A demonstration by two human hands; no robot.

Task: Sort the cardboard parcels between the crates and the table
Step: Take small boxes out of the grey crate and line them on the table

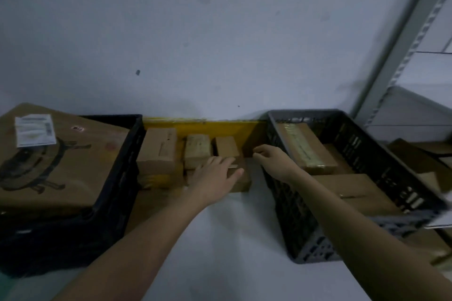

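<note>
Several small cardboard parcels stand on the white table [220,239] between two crates, against a yellow board. My left hand [215,171] lies flat, fingers spread, on top of a low brown parcel [241,182] at the front of the group. My right hand [269,156] hovers just right of a small upright parcel [226,145], fingers curled with nothing in them. A taller parcel [159,149] and a taped parcel [198,150] stand further left. The grey crate [305,239] on the right holds a long taped parcel [305,146] and a flat box [354,190].
A black crate [110,190] on the left carries a large labelled cardboard box [56,161] on top. A yellow board [220,127] leans on the wall behind the parcels. Metal shelving [403,56] rises at the right, with more cardboard [420,161] beyond the grey crate.
</note>
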